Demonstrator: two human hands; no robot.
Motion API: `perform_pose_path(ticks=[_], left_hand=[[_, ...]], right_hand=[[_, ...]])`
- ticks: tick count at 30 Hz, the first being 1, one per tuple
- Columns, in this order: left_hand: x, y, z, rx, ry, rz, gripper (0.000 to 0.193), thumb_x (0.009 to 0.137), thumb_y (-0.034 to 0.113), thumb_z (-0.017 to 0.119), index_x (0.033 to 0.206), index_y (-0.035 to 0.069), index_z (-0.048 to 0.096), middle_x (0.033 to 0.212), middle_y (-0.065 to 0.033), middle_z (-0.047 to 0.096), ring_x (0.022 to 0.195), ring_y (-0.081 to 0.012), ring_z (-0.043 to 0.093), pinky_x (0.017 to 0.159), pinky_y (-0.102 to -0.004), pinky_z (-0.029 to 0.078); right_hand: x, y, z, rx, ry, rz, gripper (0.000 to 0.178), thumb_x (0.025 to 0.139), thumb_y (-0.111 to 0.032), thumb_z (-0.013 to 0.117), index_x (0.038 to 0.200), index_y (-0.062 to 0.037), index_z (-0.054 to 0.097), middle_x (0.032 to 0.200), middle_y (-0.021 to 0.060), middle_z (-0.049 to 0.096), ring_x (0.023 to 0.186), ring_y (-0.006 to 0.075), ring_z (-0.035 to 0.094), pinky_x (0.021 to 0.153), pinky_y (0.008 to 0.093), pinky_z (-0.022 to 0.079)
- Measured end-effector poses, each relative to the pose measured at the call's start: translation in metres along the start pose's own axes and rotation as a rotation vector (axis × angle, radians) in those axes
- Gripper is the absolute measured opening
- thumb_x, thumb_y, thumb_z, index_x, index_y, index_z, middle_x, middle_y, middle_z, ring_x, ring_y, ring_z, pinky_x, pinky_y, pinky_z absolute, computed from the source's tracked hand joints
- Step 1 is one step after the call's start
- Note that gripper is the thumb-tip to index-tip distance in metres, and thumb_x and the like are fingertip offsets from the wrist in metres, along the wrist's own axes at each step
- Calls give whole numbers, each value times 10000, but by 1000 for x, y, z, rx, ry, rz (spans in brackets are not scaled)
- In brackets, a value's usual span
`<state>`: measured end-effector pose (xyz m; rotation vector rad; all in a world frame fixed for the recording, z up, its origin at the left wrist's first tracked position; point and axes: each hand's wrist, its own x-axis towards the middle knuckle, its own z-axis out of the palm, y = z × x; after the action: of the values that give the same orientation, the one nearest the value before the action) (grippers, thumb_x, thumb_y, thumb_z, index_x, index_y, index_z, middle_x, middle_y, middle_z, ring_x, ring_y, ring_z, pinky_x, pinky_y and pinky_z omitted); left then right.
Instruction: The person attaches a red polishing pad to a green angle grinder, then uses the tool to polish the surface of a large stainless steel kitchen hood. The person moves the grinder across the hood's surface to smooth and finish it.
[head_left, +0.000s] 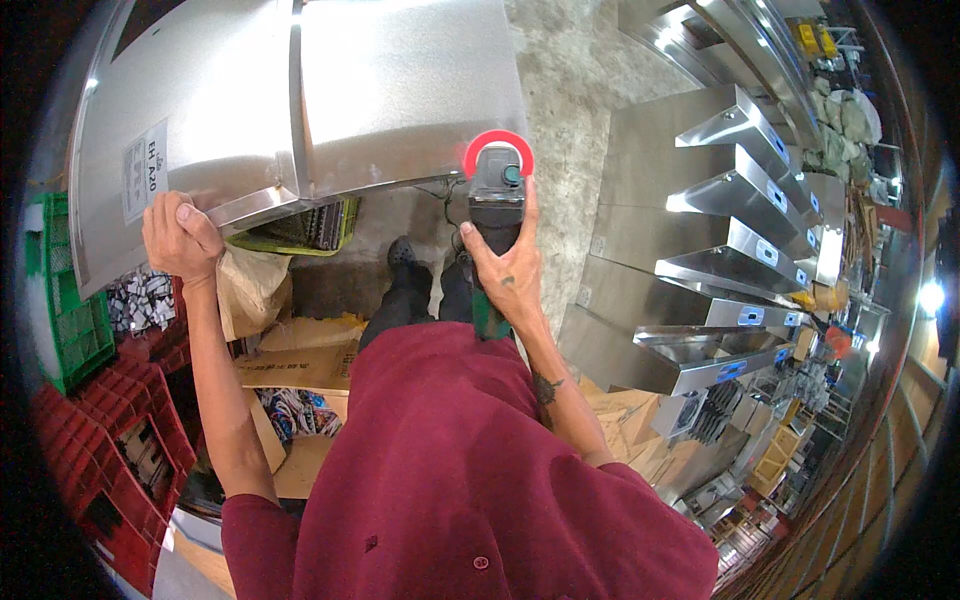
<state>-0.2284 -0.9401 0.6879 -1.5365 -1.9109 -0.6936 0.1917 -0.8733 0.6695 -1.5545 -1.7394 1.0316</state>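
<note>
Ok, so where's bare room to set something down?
Bare grey concrete floor lies between the large shiny steel panel and the silver metal housings. Crowded on the left: green plastic crate, dark-red plastic crates, brown cardboard box.

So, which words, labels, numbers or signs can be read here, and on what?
White rectangular paper label, on the shiny steel panel: large dark lettering legible, not copied out here; smaller lines too small.
Brown cardboard box: dark printed characters, too small to read surely.
Blue-and-white rectangular stickers, on the folded steel pieces at right: too small.
</note>
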Motion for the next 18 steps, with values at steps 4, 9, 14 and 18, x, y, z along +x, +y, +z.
perform_pose_path(ticks=[4,9,14,18], left_hand=[[0,-1,-1,-26,-5,-2,302,989,217,420,761,80,562,780,-104,576,694,-339,539,666,-446,450],[0,-1,0,2,9,1,293,981,212,421,759,83,562,778,-100,576,689,-331,533,660,-442,447],[1,2,-1,3,18,-6,286,977,208,429,758,84,564,777,-97,575,688,-329,534,659,-442,446],[2,3,-2,-11,12,-7,285,979,211,435,760,82,566,776,-99,576,691,-338,538,661,-446,446]], right_hand=[[2,0,-6,19,32,96,1058,982,-337,802,1763,-147,113,1248,321,736,1123,418,767,983,498,594],[8,-2,-8,-9,49,93,1058,980,-329,805,1761,-155,112,1217,322,746,1100,421,774,961,503,598],[4,-7,-8,2,-1,166,1064,984,-332,803,1760,-155,98,1207,324,749,1073,436,778,943,508,602],[1,-12,-3,31,-23,119,1063,989,-333,798,1761,-155,89,1212,328,747,1072,449,774,946,519,598]])
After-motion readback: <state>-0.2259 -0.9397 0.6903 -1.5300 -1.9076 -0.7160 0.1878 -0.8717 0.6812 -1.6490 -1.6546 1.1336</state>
